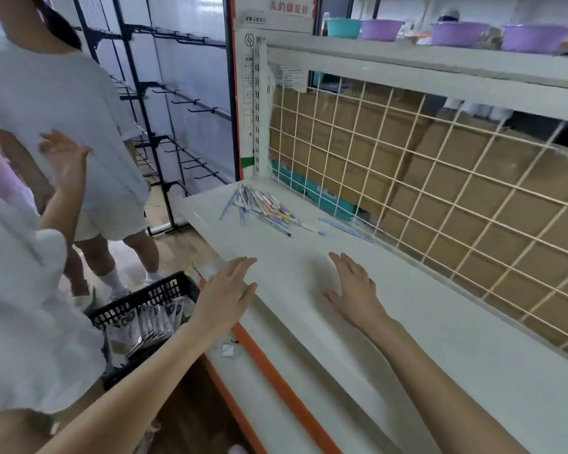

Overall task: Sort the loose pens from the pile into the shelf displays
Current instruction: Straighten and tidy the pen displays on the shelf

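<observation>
A pile of loose pens [263, 206] in pastel colours lies at the far left end of a white shelf [423, 339], close to the wire grid back. One pale blue pen [345, 229] lies apart to the right of the pile. My left hand [225, 294] reaches over the shelf's front edge with straight fingers and holds nothing. My right hand [354, 290] lies palm down over the shelf with fingers spread, also holding nothing. Both hands are well short of the pens.
A cream wire grid [440, 191] backs the shelf, with cardboard boxes behind it. Plastic basins [456, 32] stand on the shelf above. A black basket [145, 309] of packets sits on the floor at left. A person in a white shirt [63, 126] stands beside black hook racks [177, 99].
</observation>
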